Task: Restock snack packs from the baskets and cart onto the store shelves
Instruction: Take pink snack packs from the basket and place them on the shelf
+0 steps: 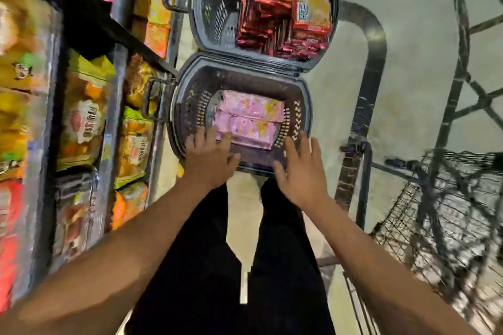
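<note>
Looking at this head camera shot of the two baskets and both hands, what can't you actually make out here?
- Head view: print on the shelf packs is motion-blurred, unreadable.
- How many pink packs lie in the near basket: only the top layer shows; the left hand covers one corner.
- Whether the right hand touches the basket rim: blurred.
- Far basket: cut off by the top edge.
- Wire cart: its contents, smeared by blur.

near basket (187, 106) open-topped (shelves (81, 117) left), cart (435, 212) right
</note>
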`<action>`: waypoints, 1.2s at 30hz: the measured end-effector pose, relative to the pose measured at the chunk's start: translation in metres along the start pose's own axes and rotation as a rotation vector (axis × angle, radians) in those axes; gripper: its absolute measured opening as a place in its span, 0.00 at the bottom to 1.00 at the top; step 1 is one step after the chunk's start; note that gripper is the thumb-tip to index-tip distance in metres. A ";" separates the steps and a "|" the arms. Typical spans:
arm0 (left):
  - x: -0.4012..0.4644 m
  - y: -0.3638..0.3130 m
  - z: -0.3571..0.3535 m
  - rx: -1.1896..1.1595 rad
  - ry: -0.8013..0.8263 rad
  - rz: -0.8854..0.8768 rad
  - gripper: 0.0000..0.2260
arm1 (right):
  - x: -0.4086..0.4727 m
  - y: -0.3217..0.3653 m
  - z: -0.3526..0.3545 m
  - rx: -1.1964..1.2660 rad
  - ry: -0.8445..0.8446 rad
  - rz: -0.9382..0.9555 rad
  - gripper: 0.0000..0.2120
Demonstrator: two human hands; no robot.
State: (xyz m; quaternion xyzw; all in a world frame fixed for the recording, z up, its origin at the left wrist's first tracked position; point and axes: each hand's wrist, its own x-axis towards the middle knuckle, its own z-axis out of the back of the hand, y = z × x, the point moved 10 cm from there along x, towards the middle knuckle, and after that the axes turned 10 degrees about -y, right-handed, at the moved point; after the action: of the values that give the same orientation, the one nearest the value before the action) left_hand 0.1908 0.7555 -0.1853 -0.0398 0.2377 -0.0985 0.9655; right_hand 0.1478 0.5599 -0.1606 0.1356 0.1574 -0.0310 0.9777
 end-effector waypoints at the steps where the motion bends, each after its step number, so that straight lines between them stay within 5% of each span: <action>1: 0.012 0.003 -0.018 0.013 0.052 -0.006 0.29 | 0.010 -0.002 -0.016 -0.002 0.014 -0.009 0.32; 18: 0.190 0.036 -0.270 -0.039 0.267 -0.130 0.23 | 0.183 -0.081 -0.290 -0.141 0.326 -0.038 0.32; 25: 0.266 0.023 -0.355 -0.120 0.306 -0.263 0.14 | 0.264 -0.123 -0.356 -0.100 0.277 -0.059 0.31; 31: 0.281 0.022 -0.399 0.024 0.232 -0.328 0.49 | 0.301 -0.133 -0.387 -0.144 0.180 -0.049 0.39; 36: 0.261 0.027 -0.409 0.049 0.351 -0.263 0.58 | 0.308 -0.139 -0.388 -0.214 0.228 -0.080 0.44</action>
State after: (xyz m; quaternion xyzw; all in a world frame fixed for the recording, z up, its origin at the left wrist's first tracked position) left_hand 0.2310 0.7145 -0.6684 -0.0294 0.3923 -0.2348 0.8889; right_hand 0.3095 0.5271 -0.6483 0.0271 0.2749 -0.0375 0.9604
